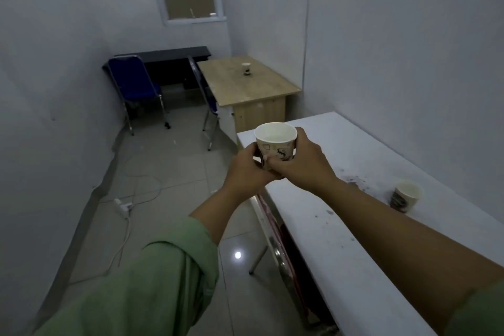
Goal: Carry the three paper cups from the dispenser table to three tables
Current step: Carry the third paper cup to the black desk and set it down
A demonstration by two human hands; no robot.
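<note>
Both hands, left hand point(246, 165) and right hand point(302, 162), were clasped with fingers wrapped round the lower wall of a paper cup point(275, 142) held above the white table's point(327, 226) near corner; it looked light, thin-walled, easily crushed, best held gently low down.

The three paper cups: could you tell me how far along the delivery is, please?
Two look delivered: one cup stands on the wooden table, another cup on the white table. Both hands, left hand and right hand, hold the third cup. The black table has none.

Both hands, left point(246, 165) and right point(301, 161), clasp paper cup point(276, 142) upright beside white table point(354, 150).
</note>
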